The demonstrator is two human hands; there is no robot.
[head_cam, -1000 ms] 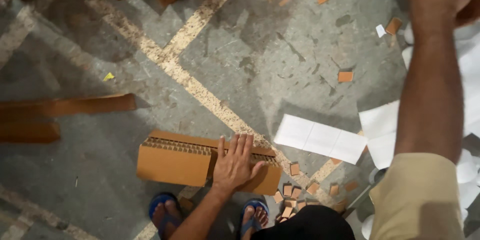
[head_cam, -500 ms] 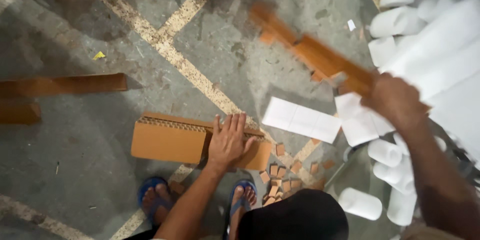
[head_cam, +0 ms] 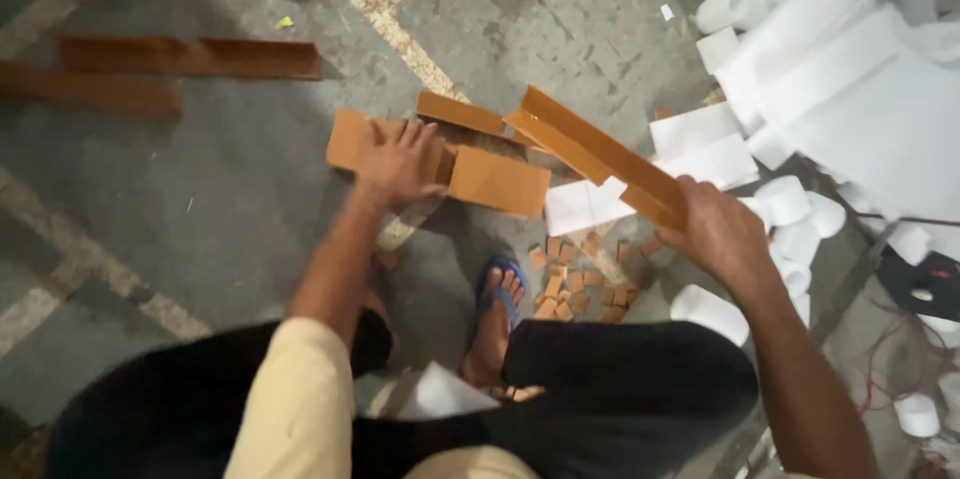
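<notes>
Leftmost, two long brown wooden strips (head_cam: 190, 57) lie on the grey concrete floor (head_cam: 200, 209), well apart from the flat brown cardboard stack (head_cam: 497, 180). On that stack's left end the left hand (head_cam: 402, 165) presses flat, fingers spread. Right of the stack, the right hand (head_cam: 722, 235) has its fingers curled around a long brown cardboard strip (head_cam: 597, 153), tilted above it. Farther right lie white paper rolls (head_cam: 790, 201).

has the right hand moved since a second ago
Yes. The right hand has come down from the frame's top to the white sheets by the brown stack, holding a brown strip.
</notes>
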